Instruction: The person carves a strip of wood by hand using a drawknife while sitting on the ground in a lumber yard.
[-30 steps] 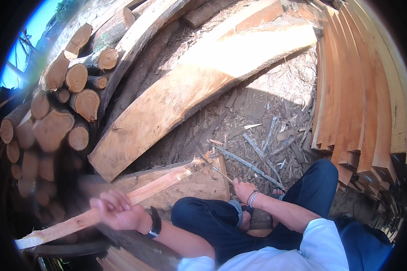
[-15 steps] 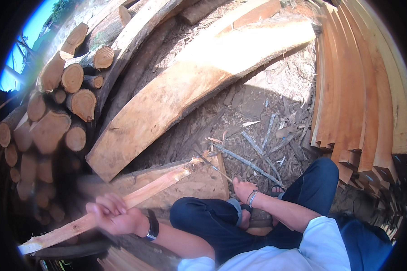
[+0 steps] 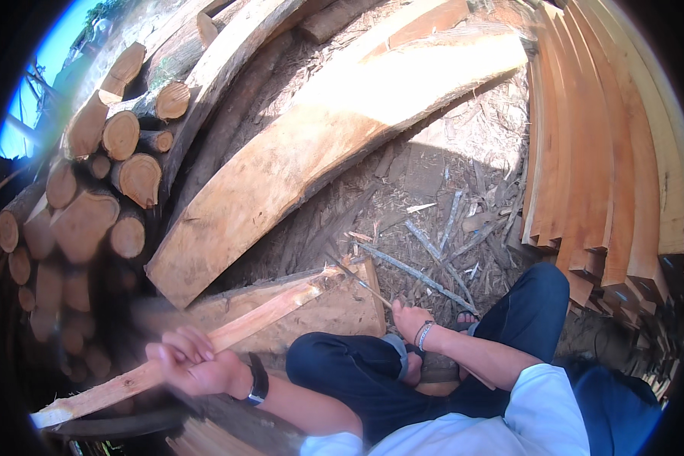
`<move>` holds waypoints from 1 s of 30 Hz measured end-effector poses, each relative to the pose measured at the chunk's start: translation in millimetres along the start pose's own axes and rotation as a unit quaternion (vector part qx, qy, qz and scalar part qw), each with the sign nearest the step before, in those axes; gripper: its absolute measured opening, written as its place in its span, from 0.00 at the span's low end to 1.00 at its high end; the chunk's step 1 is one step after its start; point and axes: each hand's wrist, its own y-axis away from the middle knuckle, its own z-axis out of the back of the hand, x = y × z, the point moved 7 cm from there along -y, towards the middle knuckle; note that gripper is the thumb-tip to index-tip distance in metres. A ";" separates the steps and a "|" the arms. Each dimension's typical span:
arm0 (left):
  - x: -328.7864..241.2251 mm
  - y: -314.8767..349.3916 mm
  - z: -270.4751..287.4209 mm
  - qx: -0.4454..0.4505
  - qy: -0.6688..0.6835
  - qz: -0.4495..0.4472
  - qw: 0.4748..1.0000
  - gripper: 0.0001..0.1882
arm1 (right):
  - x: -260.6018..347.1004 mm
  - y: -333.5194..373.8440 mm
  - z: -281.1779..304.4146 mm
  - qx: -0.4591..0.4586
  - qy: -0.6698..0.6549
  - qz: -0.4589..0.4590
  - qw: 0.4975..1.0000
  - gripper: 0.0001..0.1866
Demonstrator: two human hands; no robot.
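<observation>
My left hand [image 3: 201, 365] is closed around a long pale wooden strip [image 3: 270, 308], which slants from the lower left up to the middle. The strip's far end lies over a thick sawn block [image 3: 353, 304]. My right hand [image 3: 412, 319] is closed around the thin handle of a long-handled knife [image 3: 372, 290]. Its narrow dark blade points up and left and lies close beside the strip's frayed tip; I cannot tell whether they touch. Part of the handle shows below my right forearm.
A broad, thick slab [image 3: 258, 190] lies across the ground ahead. Cut logs [image 3: 138, 180] are stacked at left, and long sawn boards [image 3: 585, 152] at right. Thin sticks [image 3: 414, 266] and wood chips litter the ground. My bent knees [image 3: 543, 292] frame the working space.
Both hands keep their grips and almost their places. More of the knife's handle now shows below my right forearm.
</observation>
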 end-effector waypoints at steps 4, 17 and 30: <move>-6.9 -0.8 10.8 -0.016 0.001 -0.002 1.000 0.13 | 2.7 -0.6 -1.1 -0.005 -0.032 0.025 0.999 0.10; -9.8 -0.4 8.5 0.018 -0.059 -0.025 0.998 0.12 | 49.3 3.0 22.4 0.006 -0.100 0.085 0.991 0.09; -10.9 -2.0 13.4 0.005 -0.059 -0.031 0.998 0.11 | 30.9 -6.2 15.1 0.030 -0.048 0.052 0.997 0.11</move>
